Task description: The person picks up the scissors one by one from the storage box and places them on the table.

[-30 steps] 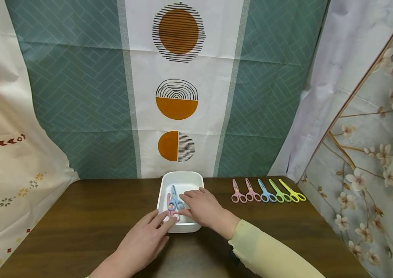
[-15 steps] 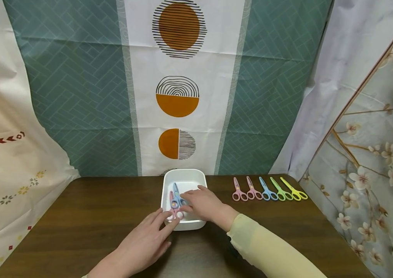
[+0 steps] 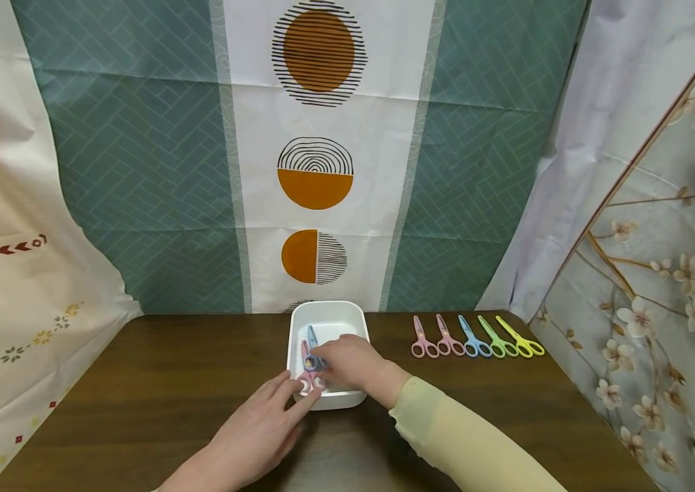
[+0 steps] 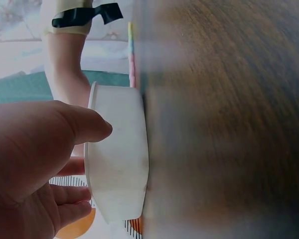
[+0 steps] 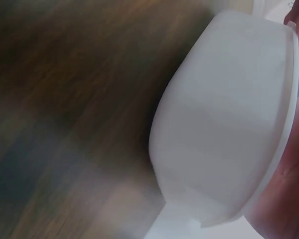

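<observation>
Two pairs of scissors lie in the white plastic container (image 3: 330, 311): blue scissors (image 3: 313, 335) partly over pink scissors (image 3: 305, 350), whose handles point toward me. My right hand (image 3: 353, 362) reaches in over the right side, its fingers curled at the blue handles and covering part of them. My left hand (image 3: 261, 420) holds the near left rim. In the left wrist view its thumb lies against the outer wall while the other fingers pass behind the rim. Only the outside of the container (image 5: 224, 114) and part of the right hand show in the right wrist view.
To the right of the container, a row of scissors lies on the dark wooden table (image 3: 199, 383): pink scissors (image 3: 424, 342), more pink scissors (image 3: 448, 340), blue scissors (image 3: 473, 340), green scissors (image 3: 498, 342) and yellow scissors (image 3: 522, 342). Patterned cloths hang behind and at both sides.
My right hand has moved left and its fingers have curled in at the blue scissors' handles. The left hand stays at the container's near rim.
</observation>
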A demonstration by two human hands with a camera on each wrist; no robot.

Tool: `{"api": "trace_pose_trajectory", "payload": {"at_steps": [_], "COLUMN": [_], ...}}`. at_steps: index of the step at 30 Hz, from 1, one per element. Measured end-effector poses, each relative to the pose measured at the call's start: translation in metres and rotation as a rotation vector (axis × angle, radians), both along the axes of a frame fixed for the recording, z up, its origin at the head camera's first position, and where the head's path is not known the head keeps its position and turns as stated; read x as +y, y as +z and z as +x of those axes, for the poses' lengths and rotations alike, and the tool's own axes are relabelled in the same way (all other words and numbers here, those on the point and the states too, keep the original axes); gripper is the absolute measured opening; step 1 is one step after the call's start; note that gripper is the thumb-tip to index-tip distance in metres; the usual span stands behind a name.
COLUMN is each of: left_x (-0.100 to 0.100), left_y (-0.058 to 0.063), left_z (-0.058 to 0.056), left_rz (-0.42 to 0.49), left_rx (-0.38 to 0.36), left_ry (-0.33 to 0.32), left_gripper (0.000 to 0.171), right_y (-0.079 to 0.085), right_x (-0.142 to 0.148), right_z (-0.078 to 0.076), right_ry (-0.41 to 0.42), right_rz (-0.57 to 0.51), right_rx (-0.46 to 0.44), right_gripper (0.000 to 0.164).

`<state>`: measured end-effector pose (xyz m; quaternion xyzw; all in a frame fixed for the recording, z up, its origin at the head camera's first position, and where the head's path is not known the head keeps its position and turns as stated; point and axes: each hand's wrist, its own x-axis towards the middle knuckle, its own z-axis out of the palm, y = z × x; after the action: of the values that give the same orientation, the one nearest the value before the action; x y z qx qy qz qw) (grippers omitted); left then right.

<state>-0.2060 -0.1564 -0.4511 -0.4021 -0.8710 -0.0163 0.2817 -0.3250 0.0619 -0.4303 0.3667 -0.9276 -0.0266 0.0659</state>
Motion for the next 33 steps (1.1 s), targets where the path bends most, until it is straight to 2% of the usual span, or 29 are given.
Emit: {"api": "trace_pose_trajectory", "payload": {"at_steps": [9, 16, 18, 22, 25, 33], "left_x": [0.002, 0.002, 0.001, 0.001, 0.001, 0.001], "left_y": [-0.001, -0.001, 0.0, 0.0, 0.0, 0.0], "left_z": [-0.003, -0.003, -0.002, -0.002, -0.002, -0.002], "left_rz": [0.008, 0.005, 0.009, 0.015, 0.019, 0.024], "left_rx": [0.049, 0.017, 0.012, 0.013, 0.017, 0.041], "left_ry": [-0.02, -0.008, -0.006, -0.005, -0.005, -0.011], "left_gripper": [0.075, 0.07, 0.067, 0.066, 0.067, 0.071], "right_y": [-0.002, -0.003, -0.003, -0.006, -0.01, -0.012], "right_x": [-0.012, -0.018, -0.02, -0.02, -0.02, -0.017], "right_z": [0.0, 0.0, 0.001, 0.002, 0.002, 0.0], "right_ry": [-0.015, -0.033, -0.036, -0.018, -0.001, -0.001], "right_rz": [0.05, 0.054, 0.056, 0.057, 0.055, 0.024], "right_rx": [-0.005, -0.013, 0.009, 0.092, 0.143, 0.167], "right_gripper": [0.037, 0.039, 0.035, 0.015, 0.007, 0.002]}}
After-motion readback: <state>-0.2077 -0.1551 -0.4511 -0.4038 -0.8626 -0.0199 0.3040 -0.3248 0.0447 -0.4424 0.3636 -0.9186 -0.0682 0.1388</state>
